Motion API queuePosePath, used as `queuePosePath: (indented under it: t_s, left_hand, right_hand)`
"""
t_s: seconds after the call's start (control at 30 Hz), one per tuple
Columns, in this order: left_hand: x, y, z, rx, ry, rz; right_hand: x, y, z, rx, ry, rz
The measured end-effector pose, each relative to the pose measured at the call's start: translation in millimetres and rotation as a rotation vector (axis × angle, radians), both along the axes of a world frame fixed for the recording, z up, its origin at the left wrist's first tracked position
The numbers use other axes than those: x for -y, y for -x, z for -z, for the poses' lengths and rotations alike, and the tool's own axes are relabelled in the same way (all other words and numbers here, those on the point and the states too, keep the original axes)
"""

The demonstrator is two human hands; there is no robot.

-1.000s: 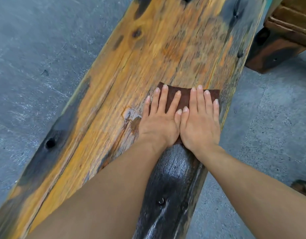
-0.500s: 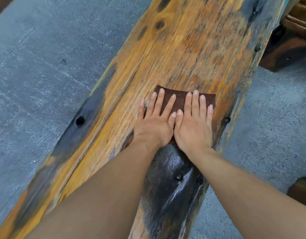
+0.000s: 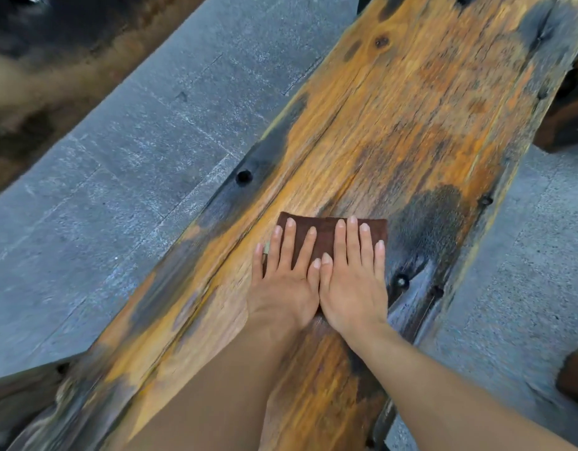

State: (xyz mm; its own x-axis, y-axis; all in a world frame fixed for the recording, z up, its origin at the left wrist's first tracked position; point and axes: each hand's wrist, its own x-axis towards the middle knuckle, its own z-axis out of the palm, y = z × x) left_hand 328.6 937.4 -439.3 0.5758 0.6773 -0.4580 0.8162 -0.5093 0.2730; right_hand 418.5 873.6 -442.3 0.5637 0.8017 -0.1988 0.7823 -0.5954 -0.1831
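Left grip [image 3: 284, 283], right grip [image 3: 352, 286] on sandpaper [image 3: 325, 234]

A dark brown, matte sheet [image 3: 326, 231] lies flat on the wooden plank [image 3: 408, 118], just right of the frame's centre. It looks rectangular. Its far edge and both far corners show, and its near part is covered by the left hand [image 3: 284, 288] and right hand [image 3: 352, 288], which press on it with straight fingers. The plank runs from lower left to upper right of the frame. It is weathered orange-yellow, with charred black patches, knots and small dark holes near its edges.
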Motion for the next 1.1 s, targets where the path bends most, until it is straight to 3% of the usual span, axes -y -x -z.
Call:
queuePosePath:
  t_s: [0.4,1.1]
  left_hand:
    - [-14,5,-1,0.043,-0.024,0.037]
    - [-131,-179,6,0.018,0.023,0.066]
  right_hand:
    - [-9,-8,3,0.057,-0.01,-0.132]
    - [-115,-189,5,0.046,-0.036,-0.136]
